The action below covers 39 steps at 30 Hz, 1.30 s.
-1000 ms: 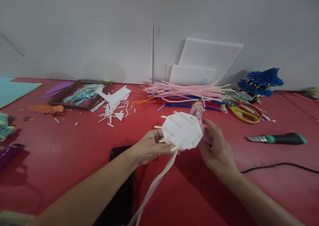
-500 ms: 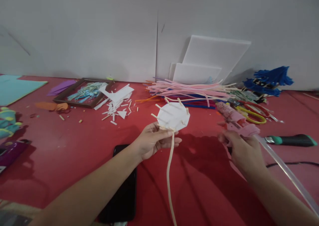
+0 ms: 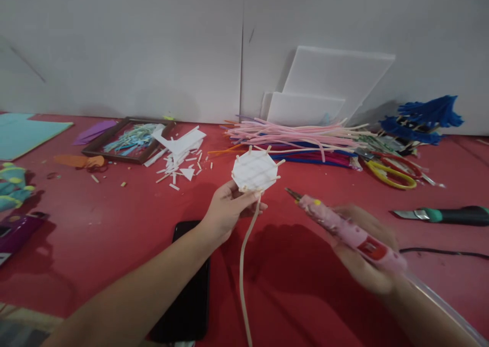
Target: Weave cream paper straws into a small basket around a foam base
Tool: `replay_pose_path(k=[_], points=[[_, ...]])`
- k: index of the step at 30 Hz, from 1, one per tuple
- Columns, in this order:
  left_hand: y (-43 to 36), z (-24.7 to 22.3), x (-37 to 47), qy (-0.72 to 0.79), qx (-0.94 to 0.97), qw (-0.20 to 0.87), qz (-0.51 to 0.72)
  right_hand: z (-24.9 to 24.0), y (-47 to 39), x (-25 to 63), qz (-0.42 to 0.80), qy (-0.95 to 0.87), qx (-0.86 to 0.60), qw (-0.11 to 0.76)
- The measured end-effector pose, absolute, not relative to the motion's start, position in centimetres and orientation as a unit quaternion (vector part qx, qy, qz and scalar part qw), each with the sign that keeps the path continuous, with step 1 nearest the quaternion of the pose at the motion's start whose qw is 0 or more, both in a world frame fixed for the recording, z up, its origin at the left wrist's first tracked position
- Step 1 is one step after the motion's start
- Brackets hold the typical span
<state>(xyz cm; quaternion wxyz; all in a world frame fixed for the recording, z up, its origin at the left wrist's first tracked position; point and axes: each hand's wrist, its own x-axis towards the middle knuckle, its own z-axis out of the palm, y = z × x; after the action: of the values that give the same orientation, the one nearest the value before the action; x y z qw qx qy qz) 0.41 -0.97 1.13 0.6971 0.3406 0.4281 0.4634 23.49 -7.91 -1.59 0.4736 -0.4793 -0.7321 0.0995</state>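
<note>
My left hand (image 3: 225, 212) pinches the near edge of a white octagonal piece (image 3: 254, 169) with short cream pegs standing around its rim. From the pinch a long cream pipe cleaner (image 3: 243, 265) hangs down toward the bottom of the view. My right hand (image 3: 367, 252), somewhat blurred, is closed around a pink hot glue gun (image 3: 344, 230). Its metal nozzle points up and left toward the octagon, with a gap between them. A clear glue stick (image 3: 435, 296) runs out of the gun's back end.
A phone (image 3: 187, 286) lies beneath my left forearm. Toward the wall are pipe cleaners (image 3: 290, 135), white scraps (image 3: 183, 145), a brown frame (image 3: 133, 156) and white boards (image 3: 324, 82). Yellow-handled scissors (image 3: 393, 176) and a utility knife (image 3: 446, 214) lie to the right, near a black cable (image 3: 439, 251).
My right hand has turned the glue gun so its nozzle faces left toward the octagon. The octagon has turned and shifted slightly left in my left hand, and the hanging pipe cleaner has swung left.
</note>
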Motion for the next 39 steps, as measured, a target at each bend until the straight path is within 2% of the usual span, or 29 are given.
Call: replay_pose_path(k=[4, 12, 39], points=[[-1.0, 1.0, 0.5, 0.428, 0.346, 0.697, 0.460, -1.2, -7.7, 22.7, 0.077, -0.776, -0.409, 0.474], [-1.2, 0.5, 0.4, 0.415, 0.379, 0.694, 0.450, -0.8, -7.6, 22.3, 0.049, -0.785, -0.423, 0.449], [-1.3, 0.7, 0.5, 0.409, 0.392, 0.694, 0.444, -1.6, -7.8, 22.1, 0.101, -0.753, -0.442, 0.477]])
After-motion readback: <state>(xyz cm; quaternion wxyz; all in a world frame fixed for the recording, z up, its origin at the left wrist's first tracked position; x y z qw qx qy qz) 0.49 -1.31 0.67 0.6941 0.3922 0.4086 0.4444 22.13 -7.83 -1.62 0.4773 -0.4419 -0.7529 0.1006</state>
